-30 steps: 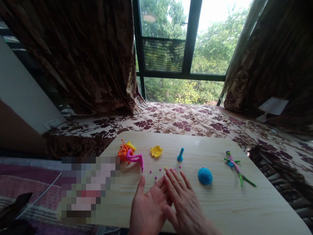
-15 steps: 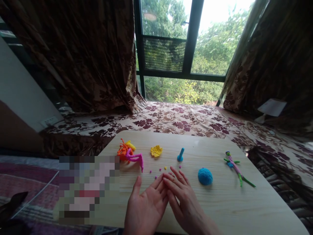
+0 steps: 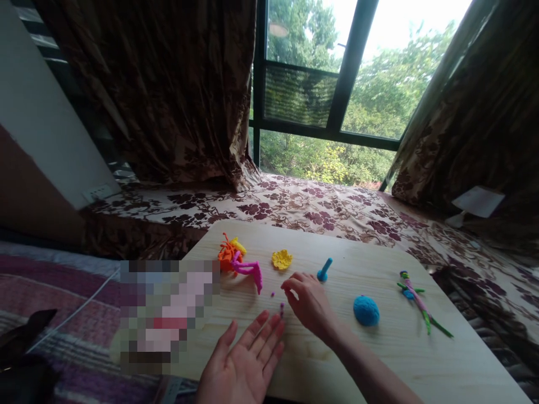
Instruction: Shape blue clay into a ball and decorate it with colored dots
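Observation:
My left hand (image 3: 244,356) rests palm up at the near side of the table, fingers stretched out and nothing lying in it that I can see. Beyond its fingertips are small purple balls of clay, one (image 3: 273,294) on the wood and another (image 3: 282,306) closer to the fingers. My right hand (image 3: 309,306) reaches over the table, thumb and fingertips pinched together; whether a tiny ball is between them is hidden. Just past it lie a crinkled yellow clay piece (image 3: 282,260) and a blue clay peg (image 3: 324,270) on a round base.
On the wooden table (image 3: 320,365) stand a blue clay dome (image 3: 366,311), a green and pink clay figure (image 3: 415,303) and an orange clay figure (image 3: 227,256) with a magenta part (image 3: 250,269). A blurred-out patch (image 3: 168,314) covers the left edge.
My hands have come apart. The right has lifted off the left palm and moved forward among the small balls, its fingers now curled into a pinch. The view has shifted left.

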Demonstrator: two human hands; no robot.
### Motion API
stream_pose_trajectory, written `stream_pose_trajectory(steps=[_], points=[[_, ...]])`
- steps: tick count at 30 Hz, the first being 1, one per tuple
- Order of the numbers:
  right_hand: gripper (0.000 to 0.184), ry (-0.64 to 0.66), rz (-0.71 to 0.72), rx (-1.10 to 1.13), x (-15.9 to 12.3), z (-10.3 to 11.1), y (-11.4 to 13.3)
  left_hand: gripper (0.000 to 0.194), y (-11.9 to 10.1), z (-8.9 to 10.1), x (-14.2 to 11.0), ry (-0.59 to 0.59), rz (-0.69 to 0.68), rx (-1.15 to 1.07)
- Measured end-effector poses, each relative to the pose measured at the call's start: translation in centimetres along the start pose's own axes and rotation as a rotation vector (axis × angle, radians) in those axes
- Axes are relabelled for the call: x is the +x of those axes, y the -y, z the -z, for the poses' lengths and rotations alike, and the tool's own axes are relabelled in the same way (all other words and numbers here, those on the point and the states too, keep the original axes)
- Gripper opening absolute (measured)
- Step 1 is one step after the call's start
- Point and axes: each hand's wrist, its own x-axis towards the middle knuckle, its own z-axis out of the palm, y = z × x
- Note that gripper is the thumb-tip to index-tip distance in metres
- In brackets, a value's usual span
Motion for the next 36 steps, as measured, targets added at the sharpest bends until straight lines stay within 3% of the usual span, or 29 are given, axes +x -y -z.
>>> stream_pose_trajectory(steps=[4, 7, 15, 17, 23, 28, 32, 36], points=[[0.017, 0.044, 0.019, -0.070, 1.8, -1.7, -0.3, 0.053, -0.1, 0.5, -0.2, -0.127, -0.062, 0.024], [0.021, 0.058, 0.021, -0.096, 2.2, -1.7, -0.1, 0.050, -0.2, 0.1, 0.0, -0.161, -0.075, 0.023], [0.031, 0.007, -0.079, -0.140, -0.4, 4.6, -2.1, 0.042, 0.5, -0.1, 0.8, -0.107, -0.044, -0.001], [0.028, 0.025, -0.103, -0.156, -1.5, 5.3, -3.0, 0.041, 0.9, -0.1, 1.1, -0.093, -0.033, 0.002], [0.016, 0.056, -0.158, -0.187, -2.7, 3.3, -4.0, 0.040, 2.2, -0.8, 1.4, -0.081, 0.008, -0.001], [0.018, 0.097, -0.114, -0.067, -3.8, 3.7, -1.3, 0.039, 3.3, -1.1, 1.7, -0.086, 0.054, 0.020], [0.014, 0.173, 0.016, 0.124, -6.2, 4.1, 2.1, 0.035, 4.4, -1.9, 2.3, 0.118, 0.170, -0.020], [0.017, 0.075, 0.108, 0.069, -7.7, 3.8, 2.7, 0.046, 4.5, -3.2, 2.6, 0.197, 0.153, -0.089]])
